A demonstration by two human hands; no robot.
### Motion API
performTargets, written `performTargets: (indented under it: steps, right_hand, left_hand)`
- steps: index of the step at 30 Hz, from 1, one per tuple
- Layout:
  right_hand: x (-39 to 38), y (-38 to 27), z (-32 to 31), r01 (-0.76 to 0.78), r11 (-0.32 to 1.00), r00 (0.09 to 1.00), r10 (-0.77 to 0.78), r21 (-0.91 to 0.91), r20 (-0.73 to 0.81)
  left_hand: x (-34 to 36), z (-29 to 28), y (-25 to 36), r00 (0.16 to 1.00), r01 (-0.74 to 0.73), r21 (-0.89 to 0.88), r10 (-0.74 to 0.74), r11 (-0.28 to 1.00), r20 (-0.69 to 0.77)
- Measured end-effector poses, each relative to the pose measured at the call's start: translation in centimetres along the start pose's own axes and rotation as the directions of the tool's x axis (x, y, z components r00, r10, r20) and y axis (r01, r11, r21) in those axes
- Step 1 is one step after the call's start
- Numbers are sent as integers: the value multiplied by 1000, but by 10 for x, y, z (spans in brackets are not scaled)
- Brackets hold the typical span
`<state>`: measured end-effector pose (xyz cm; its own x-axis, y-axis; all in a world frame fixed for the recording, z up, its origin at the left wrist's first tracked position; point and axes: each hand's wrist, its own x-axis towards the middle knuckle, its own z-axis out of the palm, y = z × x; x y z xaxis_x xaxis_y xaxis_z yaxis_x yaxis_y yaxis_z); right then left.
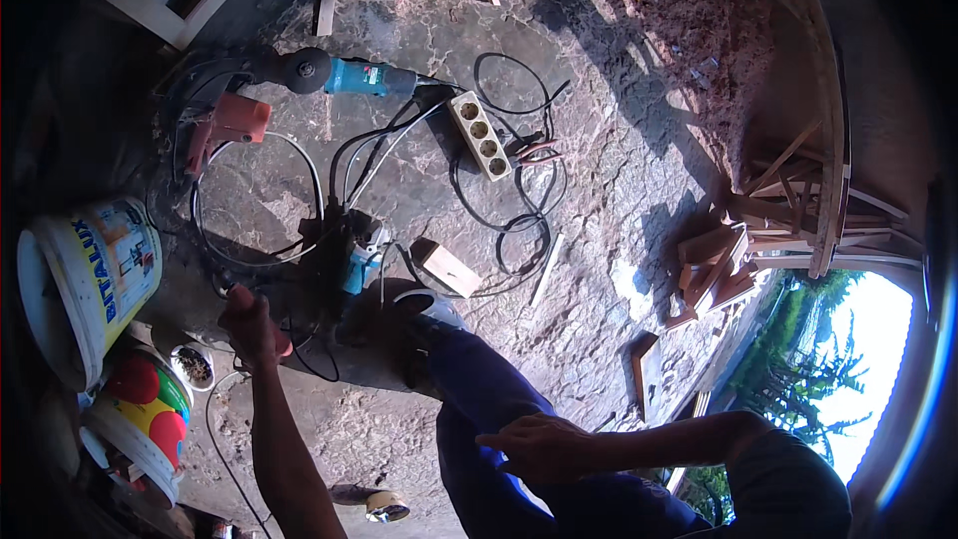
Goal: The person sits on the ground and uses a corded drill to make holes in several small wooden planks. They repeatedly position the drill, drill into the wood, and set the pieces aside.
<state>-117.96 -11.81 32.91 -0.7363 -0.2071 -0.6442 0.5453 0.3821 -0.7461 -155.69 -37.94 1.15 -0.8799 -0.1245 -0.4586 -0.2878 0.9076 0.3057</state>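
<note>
2 bare hands show in the head view, both reaching in from the lower edge. The left hand (249, 324) is stretched out over the stone floor (619, 170) with its fingers curled tightly around a small reddish handle (283, 344), which pokes out just past the knuckles; what the handle belongs to cannot be told. The right hand (534, 444) lies flat on the blue trouser leg (479, 389), fingers spread loosely and holding nothing.

Just beyond the left hand, near the grey shoe (429, 304), lies a teal power tool (361, 262), its black cables (509, 225) looping across the floor. A small wooden block (446, 268) sits just right of it, touching the cables. Farther off lie a teal angle grinder (344, 75) and a red power tool (228, 125), side by side but apart, and a cream socket strip (480, 135) with 4 outlets.

To the person's left stands a white paint bucket (85, 274) — tilted in the fisheye bend — and below it a tub (150, 414) with red, green and yellow patches. A little dish (194, 366) of dark bits sits between them and the left forearm.

On the right, in sunlight, a heap of wooden offcuts (723, 265) rests beside curved wooden frames (823, 140), well apart from both hands.
</note>
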Motion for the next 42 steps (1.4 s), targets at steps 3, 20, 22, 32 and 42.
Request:
performTargets:
  steps: [3,20,22,32,42]
  right_hand:
    - [10,-10,-14,-68,996,994,73,62,-82]
    - [17,-15,9,-279,957,936,288,74,-202]
    - [10,0,23,-347,936,892,350,65,-287]
    - [-70,5,21,-284,909,787,403,305,-468]
    - [-293,164,30,-305,698,392,712,648,-583]
  left_hand:
    - [22,37,-11,999,-16,37,15,999,30]
    - [-238,10,-48,909,-215,-173,262,961,324]
    - [-316,-14,-32,690,-19,-342,259,940,675]
    - [-426,-123,131,528,-386,-231,419,893,739]
    - [-476,-116,347,584,-468,-139,424,873,693]
